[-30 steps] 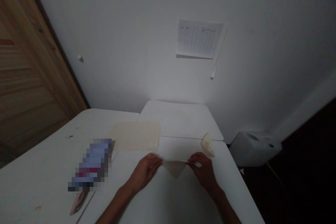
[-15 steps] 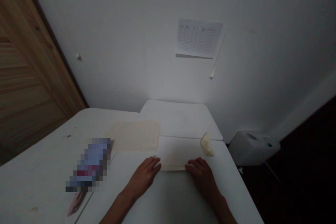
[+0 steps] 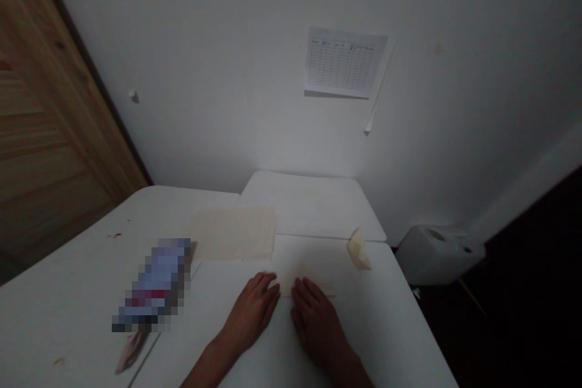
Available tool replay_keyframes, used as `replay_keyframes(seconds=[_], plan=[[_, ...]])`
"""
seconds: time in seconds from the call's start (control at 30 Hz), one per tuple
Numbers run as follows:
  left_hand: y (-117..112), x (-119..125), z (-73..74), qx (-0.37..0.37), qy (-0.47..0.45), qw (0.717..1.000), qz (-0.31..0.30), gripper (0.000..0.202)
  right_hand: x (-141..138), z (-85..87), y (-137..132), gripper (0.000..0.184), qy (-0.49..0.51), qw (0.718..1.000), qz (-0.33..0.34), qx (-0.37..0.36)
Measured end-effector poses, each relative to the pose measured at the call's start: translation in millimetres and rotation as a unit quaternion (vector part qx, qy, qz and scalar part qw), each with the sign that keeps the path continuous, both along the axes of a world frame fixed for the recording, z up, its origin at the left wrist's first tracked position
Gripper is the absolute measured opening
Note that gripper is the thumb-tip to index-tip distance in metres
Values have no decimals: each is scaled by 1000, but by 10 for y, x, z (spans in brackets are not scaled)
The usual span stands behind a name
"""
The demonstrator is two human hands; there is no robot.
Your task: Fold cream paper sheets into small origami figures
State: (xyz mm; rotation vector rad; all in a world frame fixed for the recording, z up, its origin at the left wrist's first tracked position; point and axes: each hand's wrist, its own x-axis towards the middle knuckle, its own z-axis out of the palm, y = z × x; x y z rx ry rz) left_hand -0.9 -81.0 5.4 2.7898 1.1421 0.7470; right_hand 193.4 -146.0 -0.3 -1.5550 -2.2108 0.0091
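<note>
A folded cream paper sheet (image 3: 309,270) lies flat on the white table (image 3: 386,327), its near edge running under my fingers. My left hand (image 3: 252,309) rests palm down with its fingertips at the sheet's near left corner. My right hand (image 3: 316,327) lies flat beside it, fingers on the sheet's near edge. Neither hand grips anything. To the right stands a small folded paper piece (image 3: 359,248), apart from both hands. Behind the sheet lies a wider cream paper sheet (image 3: 231,233).
A pixelated, unreadable package (image 3: 157,285) lies left of my left hand, with a pink item (image 3: 131,351) at its near end. A second white table (image 3: 309,206) abuts at the back. The near table's right edge drops to a dark floor, where a white plastic container (image 3: 436,254) stands.
The sheet's flap, hanging and lifted a second ago, now lies folded flat. My right hand has slid left along the near edge, closer to my left hand.
</note>
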Motion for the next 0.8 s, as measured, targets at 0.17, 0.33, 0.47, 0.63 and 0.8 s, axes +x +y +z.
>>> replay_keyframes(seconds=[0.17,0.33,0.47,0.63,0.8], plan=[[-3,33,1,6,-31,999,33,20,-42,-1,-52,46,10,1000,-8,-26],[-14,45,16,-2,-52,997,49,19,241,-73,-163,49,-12,999,-27,-40],[3,41,17,-25,-72,996,47,20,455,-113,-239,50,-39,995,-73,-53],[46,33,13,-62,-118,990,35,20,509,-136,-256,47,-60,994,-91,-19],[79,38,-16,-83,-151,984,34,15,420,-100,-126,29,-29,989,-141,46]])
